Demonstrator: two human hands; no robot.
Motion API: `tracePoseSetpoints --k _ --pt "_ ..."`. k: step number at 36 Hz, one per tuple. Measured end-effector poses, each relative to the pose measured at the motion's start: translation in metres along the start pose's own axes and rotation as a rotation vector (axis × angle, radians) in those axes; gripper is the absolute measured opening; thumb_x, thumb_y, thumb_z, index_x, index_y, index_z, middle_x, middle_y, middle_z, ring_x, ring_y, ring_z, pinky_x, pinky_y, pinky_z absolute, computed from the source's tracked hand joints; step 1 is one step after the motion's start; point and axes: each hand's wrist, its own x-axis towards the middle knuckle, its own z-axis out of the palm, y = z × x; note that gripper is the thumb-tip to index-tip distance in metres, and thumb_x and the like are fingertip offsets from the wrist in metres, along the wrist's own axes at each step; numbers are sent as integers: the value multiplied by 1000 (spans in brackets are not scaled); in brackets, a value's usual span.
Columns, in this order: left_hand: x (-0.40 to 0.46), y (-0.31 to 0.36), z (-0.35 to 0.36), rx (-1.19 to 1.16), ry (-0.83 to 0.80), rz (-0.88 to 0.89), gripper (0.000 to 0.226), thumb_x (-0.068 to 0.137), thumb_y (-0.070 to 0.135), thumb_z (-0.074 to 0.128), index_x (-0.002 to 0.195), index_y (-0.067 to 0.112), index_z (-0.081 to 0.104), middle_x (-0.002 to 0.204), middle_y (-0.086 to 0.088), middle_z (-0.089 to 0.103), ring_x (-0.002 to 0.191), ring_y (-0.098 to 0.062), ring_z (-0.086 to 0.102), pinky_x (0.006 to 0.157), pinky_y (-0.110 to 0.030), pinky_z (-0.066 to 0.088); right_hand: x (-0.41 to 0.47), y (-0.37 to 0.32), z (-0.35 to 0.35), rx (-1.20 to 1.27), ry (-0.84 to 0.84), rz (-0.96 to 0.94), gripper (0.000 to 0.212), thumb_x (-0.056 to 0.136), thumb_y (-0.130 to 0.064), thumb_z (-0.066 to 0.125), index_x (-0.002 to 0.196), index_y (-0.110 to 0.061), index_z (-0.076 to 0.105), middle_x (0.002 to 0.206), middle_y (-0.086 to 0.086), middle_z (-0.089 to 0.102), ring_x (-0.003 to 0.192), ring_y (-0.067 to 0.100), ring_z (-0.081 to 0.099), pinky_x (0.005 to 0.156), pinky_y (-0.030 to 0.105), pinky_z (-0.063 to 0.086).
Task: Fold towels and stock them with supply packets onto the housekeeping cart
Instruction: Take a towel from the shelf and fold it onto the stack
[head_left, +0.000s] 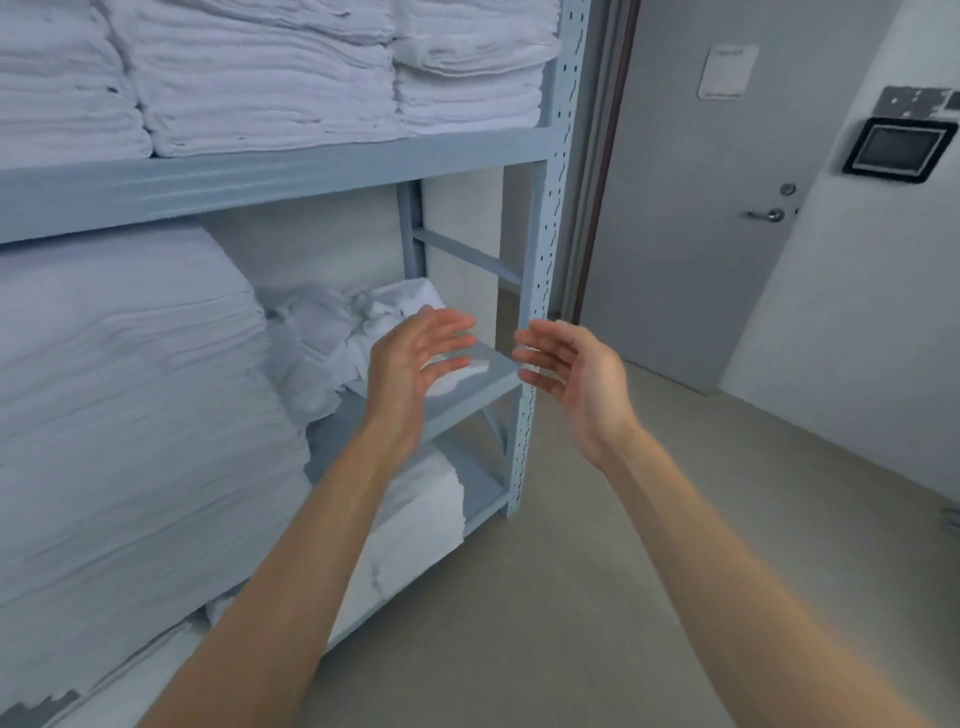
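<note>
Both arms reach out toward a tall grey-blue metal shelf rack (540, 218). The left hand (415, 358) has its fingers straight and spread a little, and it holds nothing. The right hand (566, 364) is also open, with loose fingers, and it holds nothing. The two palms face each other with a small gap between them.

The task's things are the towels. A loose, crumpled pile of white towels (343, 338) lies on the middle shelf board, at about 10 o'clock from the left hand and just behind it. At 9 o'clock there is a very big stack of flat folded white linen (130, 415). At 12 o'clock, on the top shelf, sit neat piles of folded white towels (270, 88). Lower down, at about 6 o'clock from the left hand, is another white folded bundle (415, 519). I cannot see a cart or any supply packets.

At 2 o'clock there is a grey door with a silver handle (763, 214), and a small dark wall screen (901, 153) beside it.

I think this is the start of the job: fetching a towel to fold. The next move needs both hands to go forward and left, close on the crumpled pile, and lift one towel out without dragging the others off the shelf.
</note>
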Motion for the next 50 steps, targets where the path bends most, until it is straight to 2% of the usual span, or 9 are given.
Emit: tracePoseSetpoints --k 9,17,24,30,38,41,45,47,50 --pt "88 -27 20 27 252 57 35 103 23 45 111 -2 69 111 -17 73 103 -33 70 98 -50 53 136 -4 -10 -3 -212 38 28 98 -23 50 110 -7 70 106 9 75 99 26 71 86 36 56" --pt "150 -84 -2 104 413 -81 29 100 18 52 114 -2 68 111 -16 73 101 -30 70 92 -44 57 213 76 -19 88 -233 318 28 99 -21 48 111 -5 68 107 13 75 99 28 71 82 35 55" --pt "244 -160 -44 100 506 -205 23 96 11 58 111 -4 68 104 -15 75 91 -29 73 79 -37 61 316 139 -20 44 -213 407 27 96 -20 52 110 -5 70 105 12 75 97 26 72 84 37 57" --pt "321 -225 -75 98 510 -409 24 96 14 59 113 -1 68 106 -16 73 86 -26 72 74 -36 60 388 180 -20 -137 -135 505 26 95 -19 55 108 -3 71 105 14 75 96 29 71 76 33 58" --pt "397 -292 -112 116 525 -680 25 98 10 58 120 -1 61 106 -12 62 91 -31 63 85 -49 56 460 246 -30 -311 -93 639 22 95 -17 57 109 -4 69 103 8 70 88 29 68 79 39 57" --pt "408 -314 -123 184 569 -740 22 97 5 57 119 6 61 111 -13 60 92 -29 55 81 -46 56 476 275 -34 -477 -166 673 20 95 -12 59 111 -4 67 95 9 64 77 22 60 71 36 52" --pt "409 -346 -135 255 642 -801 32 91 5 65 122 11 62 131 -20 51 94 -25 50 69 -36 53 487 308 -39 -757 -329 659 21 92 -14 62 113 -14 65 121 13 55 84 21 56 75 32 47" --pt "409 -360 -139 317 680 -821 34 89 7 68 123 12 63 134 -20 53 91 -23 53 77 -34 49 487 320 -41 -909 -423 619 23 92 -20 63 115 -19 61 133 10 48 91 17 54 76 25 47" --pt "410 -376 -138 304 699 -878 43 88 6 69 130 7 60 136 -19 55 111 -30 55 99 -40 45 485 332 -46 -1049 -572 584 34 94 -24 62 126 -16 56 141 3 39 94 11 54 74 19 44"
